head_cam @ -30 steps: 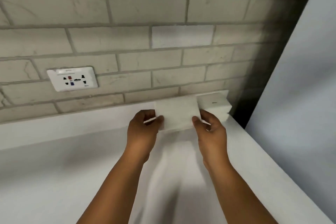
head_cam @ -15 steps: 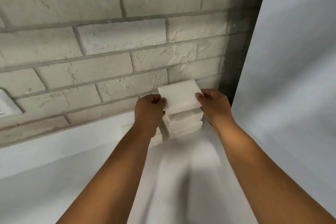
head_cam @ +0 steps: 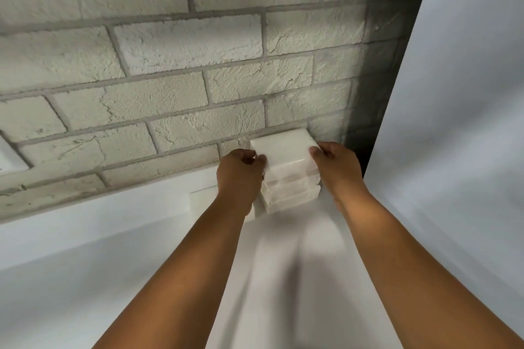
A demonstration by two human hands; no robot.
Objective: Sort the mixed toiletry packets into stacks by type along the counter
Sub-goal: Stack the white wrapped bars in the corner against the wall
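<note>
A stack of white toiletry packets [head_cam: 289,187] stands on the white counter [head_cam: 113,249] against the brick wall, near the right corner. The top white packet [head_cam: 283,150] rests on the stack. My left hand [head_cam: 241,176] grips its left edge and my right hand [head_cam: 337,167] grips its right edge. A lower white packet [head_cam: 202,201] lies left of the stack, partly hidden behind my left wrist.
The brick wall [head_cam: 170,65] runs along the back of the counter. A pale panel [head_cam: 453,122] closes off the right side. A corner of a white wall socket [head_cam: 8,159] shows at the far left edge.
Both hands carried the white packet from the counter to the right and set it onto the stack in the corner. The view has moved closer and to the right.
</note>
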